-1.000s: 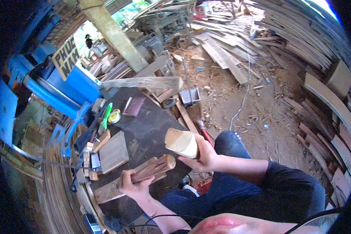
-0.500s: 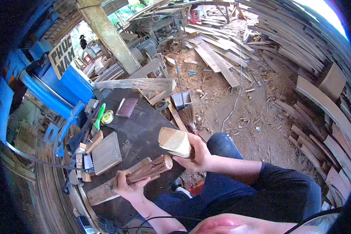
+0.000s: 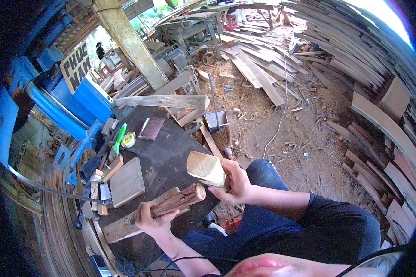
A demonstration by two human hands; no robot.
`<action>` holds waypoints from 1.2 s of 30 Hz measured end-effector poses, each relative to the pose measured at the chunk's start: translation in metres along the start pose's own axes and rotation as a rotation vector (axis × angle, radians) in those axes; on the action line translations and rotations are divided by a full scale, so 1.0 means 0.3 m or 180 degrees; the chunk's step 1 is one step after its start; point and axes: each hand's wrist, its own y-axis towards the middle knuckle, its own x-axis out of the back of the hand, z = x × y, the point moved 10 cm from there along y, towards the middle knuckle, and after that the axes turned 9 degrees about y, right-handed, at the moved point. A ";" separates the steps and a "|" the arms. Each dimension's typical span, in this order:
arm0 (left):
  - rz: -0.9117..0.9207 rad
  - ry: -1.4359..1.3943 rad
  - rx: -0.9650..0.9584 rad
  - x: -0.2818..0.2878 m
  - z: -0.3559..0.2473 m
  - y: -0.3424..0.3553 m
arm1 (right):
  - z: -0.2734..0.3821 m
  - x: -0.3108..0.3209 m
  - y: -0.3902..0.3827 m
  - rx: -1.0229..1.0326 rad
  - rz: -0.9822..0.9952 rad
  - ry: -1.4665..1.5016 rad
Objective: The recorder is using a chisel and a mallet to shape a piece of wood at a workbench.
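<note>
My left hand [image 3: 153,219] is wrapped round a rough brown stick of wood [image 3: 180,200] with a pale cut end. Under that stick lies a flat wooden board [image 3: 120,230] on the dark tabletop [image 3: 159,154]. In my right hand [image 3: 235,182] is a pale, squared wooden block [image 3: 204,167] with rounded corners, its fingers closed round the lower end. The block is held above the table's right edge, apart from the brown stick. My right palm and part of the block's lower end are hidden.
On the table are a square wooden panel [image 3: 128,183], a green-handled tool [image 3: 119,138], a yellow tape measure [image 3: 129,139] and a sheet of brown sandpaper [image 3: 151,128]. A blue machine [image 3: 85,104] stands at the left. Beyond are a dustpan [image 3: 216,121], a broom [image 3: 225,138] and stacked planks [image 3: 351,51].
Hardly anything differs. The camera view has shifted slightly, and both hands keep their holds on the stick and the block.
</note>
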 end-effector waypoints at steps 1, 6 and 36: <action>-0.0006 0.0029 0.0018 0.002 -0.002 0.000 | 0.001 0.000 0.000 0.0000 0.0000 0.0005; 0.0010 0.0060 -0.0091 0.000 -0.001 0.002 | -0.029 -0.006 0.004 -0.0284 0.0024 0.1338; -0.0219 0.0191 -0.0164 0.009 -0.024 0.009 | -0.004 0.039 0.031 -0.0050 -0.0247 0.0987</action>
